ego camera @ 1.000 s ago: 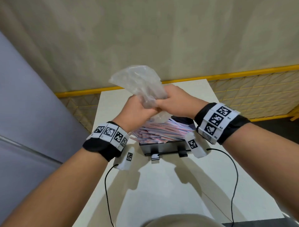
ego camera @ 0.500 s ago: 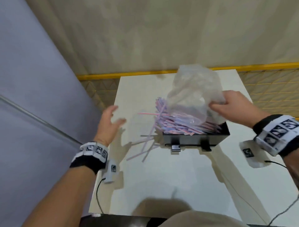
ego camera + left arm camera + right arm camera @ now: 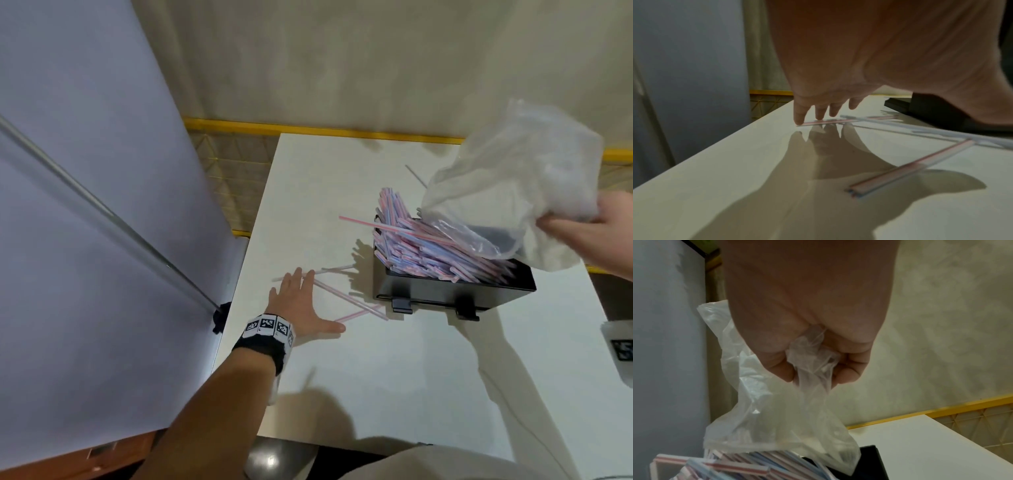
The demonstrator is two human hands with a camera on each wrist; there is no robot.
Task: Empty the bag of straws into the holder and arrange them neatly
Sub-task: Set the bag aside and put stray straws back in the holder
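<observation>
Head view. Surface (image 3: 394,377): white, filling the lower centre and right of the frame. Holder (image 3: 455,287): black open box, right of centre, heaped with pink and blue straws (image 3: 431,246) lying at mixed angles, some jutting past its left rim. Bag (image 3: 513,192): clear plastic, upper right, crumpled, its mouth hanging over the holder's right part. Right hand (image 3: 592,233): at the right edge, fingers clenched on the bag. Left hand (image 3: 298,305): lower centre-left, flat above the surface, fingers straight and spread, tips at the near ends of loose straws (image 3: 346,301) scattered on the surface left of the holder. Grey panel (image 3: 102,205) fills the left; yellow rail (image 3: 308,128) runs behind.

Left wrist view. Left hand (image 3: 869,61): fingers (image 3: 799,113) extended and apart, the outermost tip touching the end of one loose straw (image 3: 838,121). More loose straws (image 3: 910,165) lie crossed at the lower right. Holder (image 3: 920,108): dark, at the right edge.

Right wrist view. Right hand (image 3: 807,313): fingers (image 3: 849,369) curled tight round the bunched bag (image 3: 766,418), which hangs down to the straws (image 3: 735,467) at the lower left. Holder (image 3: 869,459): black corner, bottom centre.
</observation>
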